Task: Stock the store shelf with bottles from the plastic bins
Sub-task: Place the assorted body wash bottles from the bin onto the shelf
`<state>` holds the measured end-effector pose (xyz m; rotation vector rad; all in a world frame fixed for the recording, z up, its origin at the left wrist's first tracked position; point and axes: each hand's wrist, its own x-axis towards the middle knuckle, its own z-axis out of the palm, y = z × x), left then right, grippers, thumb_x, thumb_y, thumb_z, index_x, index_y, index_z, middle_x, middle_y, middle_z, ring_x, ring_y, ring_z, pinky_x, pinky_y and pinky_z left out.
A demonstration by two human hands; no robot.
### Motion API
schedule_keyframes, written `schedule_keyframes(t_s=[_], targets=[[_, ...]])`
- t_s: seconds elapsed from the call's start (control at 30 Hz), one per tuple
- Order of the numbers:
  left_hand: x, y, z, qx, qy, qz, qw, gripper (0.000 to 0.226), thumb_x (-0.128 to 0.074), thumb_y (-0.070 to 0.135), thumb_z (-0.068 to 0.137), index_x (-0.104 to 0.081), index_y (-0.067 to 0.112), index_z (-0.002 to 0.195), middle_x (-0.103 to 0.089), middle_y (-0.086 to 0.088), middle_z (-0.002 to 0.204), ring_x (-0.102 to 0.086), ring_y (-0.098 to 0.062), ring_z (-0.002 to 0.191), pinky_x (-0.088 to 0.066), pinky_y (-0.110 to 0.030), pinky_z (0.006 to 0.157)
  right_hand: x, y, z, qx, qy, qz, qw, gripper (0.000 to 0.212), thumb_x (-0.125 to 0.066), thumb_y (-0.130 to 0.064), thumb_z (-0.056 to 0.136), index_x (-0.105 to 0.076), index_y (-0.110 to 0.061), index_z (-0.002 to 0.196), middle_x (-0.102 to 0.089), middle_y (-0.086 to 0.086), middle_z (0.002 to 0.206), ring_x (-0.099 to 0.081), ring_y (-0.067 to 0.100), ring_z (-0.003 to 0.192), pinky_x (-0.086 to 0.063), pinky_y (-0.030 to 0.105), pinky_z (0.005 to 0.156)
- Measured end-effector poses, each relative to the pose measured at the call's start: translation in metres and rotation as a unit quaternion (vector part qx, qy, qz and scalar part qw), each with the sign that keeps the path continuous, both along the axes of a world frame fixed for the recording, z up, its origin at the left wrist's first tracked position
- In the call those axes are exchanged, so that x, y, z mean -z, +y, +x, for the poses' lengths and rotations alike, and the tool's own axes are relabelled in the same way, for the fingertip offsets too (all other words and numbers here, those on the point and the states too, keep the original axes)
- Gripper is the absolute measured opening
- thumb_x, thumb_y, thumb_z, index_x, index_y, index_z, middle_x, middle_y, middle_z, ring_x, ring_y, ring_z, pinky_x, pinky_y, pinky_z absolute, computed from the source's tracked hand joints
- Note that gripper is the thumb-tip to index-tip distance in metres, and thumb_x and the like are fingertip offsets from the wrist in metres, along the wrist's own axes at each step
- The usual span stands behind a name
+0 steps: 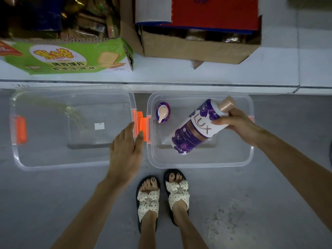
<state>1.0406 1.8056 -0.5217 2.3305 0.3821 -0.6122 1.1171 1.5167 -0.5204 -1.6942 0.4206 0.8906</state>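
Note:
Two clear plastic bins with orange latches stand on the floor below me. The left bin (18,155) holds no bottles. In the right bin (201,163) a purple pump bottle (163,112) stands upright at the far left corner. My right hand (239,125) grips a large purple and white LUX bottle (194,128) near its neck, tilted over the right bin with its base down. My left hand (125,150) hovers with fingers apart above the gap between the bins, holding nothing.
The white bottom shelf (179,74) runs across just beyond the bins. On it sit a green cracker box (68,58) at left and an open cardboard carton (197,45) at centre. My sandalled feet (161,198) stand right behind the right bin.

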Motion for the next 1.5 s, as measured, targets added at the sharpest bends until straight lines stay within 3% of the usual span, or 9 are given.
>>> schedule_keyframes(t_s=[0.17,0.3,0.4,0.6,0.8,0.93,1.17,1.3,1.5], targets=[[-0.026,-0.024,0.008,-0.086,-0.021,-0.175,0.981,0.064,-0.029,0.060,0.093,-0.025,0.022,0.144,-0.048,0.013,0.125,-0.052,-0.004,0.111,-0.040,-0.028,0.095,-0.050,0.038,0.019,-0.129,-0.010,0.055,0.990,0.043,-0.071,-0.025,0.060,-0.063,-0.024,0.102,-0.073,-0.011,0.095,-0.066,0.002,0.092,-0.047,0.016,0.078],[-0.019,-0.026,0.014,-0.224,0.118,-0.398,0.882,0.071,-0.029,0.075,0.081,-0.061,0.023,0.116,-0.066,-0.001,0.113,-0.066,-0.012,0.098,-0.052,-0.037,0.089,-0.075,0.076,0.026,-0.212,0.001,0.124,0.969,0.032,-0.068,-0.009,0.076,-0.059,-0.030,0.099,-0.070,-0.019,0.093,-0.062,-0.014,0.081,-0.042,-0.001,0.064],[-0.028,-0.007,0.011,-0.277,0.201,-0.489,0.802,0.080,-0.012,0.066,0.087,-0.075,0.016,0.088,-0.074,-0.008,0.085,-0.072,-0.022,0.074,-0.058,-0.029,0.064,-0.077,0.099,0.023,-0.259,0.003,0.139,0.956,0.037,-0.065,-0.026,0.070,-0.060,-0.032,0.107,-0.070,-0.013,0.107,-0.063,-0.001,0.102,-0.043,0.016,0.090],[-0.026,0.015,-0.019,-0.211,0.307,-0.472,0.799,0.082,-0.018,0.074,0.065,-0.069,0.016,0.091,-0.074,-0.010,0.086,-0.072,-0.021,0.076,-0.057,-0.027,0.061,-0.042,0.104,0.001,-0.239,0.053,0.191,0.951,0.044,-0.063,-0.042,0.058,-0.064,-0.027,0.099,-0.073,-0.006,0.097,-0.067,0.010,0.095,-0.048,0.021,0.082],[-0.017,0.014,-0.044,-0.211,0.343,-0.536,0.741,0.092,-0.087,0.061,0.020,-0.066,0.014,0.097,-0.074,-0.008,0.083,-0.071,-0.020,0.072,-0.056,-0.027,0.059,-0.008,0.100,-0.021,-0.169,0.150,0.210,0.951,0.055,-0.068,-0.040,0.051,-0.060,-0.021,0.102,-0.073,-0.004,0.091,-0.067,0.009,0.087,-0.052,0.016,0.073],[-0.008,0.014,-0.051,-0.236,0.318,-0.519,0.757,0.081,-0.085,0.061,0.029,-0.065,0.016,0.093,-0.074,-0.005,0.077,-0.071,-0.018,0.067,-0.055,-0.026,0.056,0.005,0.107,-0.022,-0.182,0.185,0.235,0.937,0.075,-0.086,-0.050,0.038,-0.062,-0.027,0.106,-0.072,-0.003,0.100,-0.067,0.012,0.095,-0.052,0.018,0.077],[0.017,0.029,-0.059,-0.348,0.276,-0.471,0.762,0.051,-0.057,0.047,0.064,-0.062,0.014,0.103,-0.073,-0.007,0.082,-0.070,-0.024,0.074,-0.056,-0.039,0.073,0.040,0.123,-0.015,-0.170,0.229,0.151,0.946,0.091,-0.067,-0.077,0.050,-0.055,-0.024,0.123,-0.063,-0.001,0.126,-0.060,0.016,0.115,-0.048,0.030,0.094],[0.026,0.046,-0.059,-0.379,0.259,-0.481,0.747,0.055,-0.054,0.048,0.065,-0.061,0.013,0.107,-0.073,-0.009,0.085,-0.071,-0.024,0.072,-0.058,-0.035,0.065,0.075,0.127,-0.011,-0.077,0.134,-0.091,0.984,0.051,-0.063,-0.043,0.086,-0.048,-0.017,0.127,-0.054,0.005,0.134,-0.054,0.019,0.114,-0.042,0.032,0.095],[0.041,0.072,-0.049,-0.386,0.238,-0.475,0.754,0.050,-0.059,0.051,0.061,-0.062,0.016,0.097,-0.073,-0.005,0.075,-0.071,-0.020,0.063,-0.058,-0.031,0.054,0.123,0.138,-0.012,-0.030,0.037,-0.156,0.987,0.081,-0.072,-0.024,0.082,-0.021,-0.015,0.145,-0.036,0.004,0.144,-0.043,0.022,0.124,-0.039,0.025,0.087]])
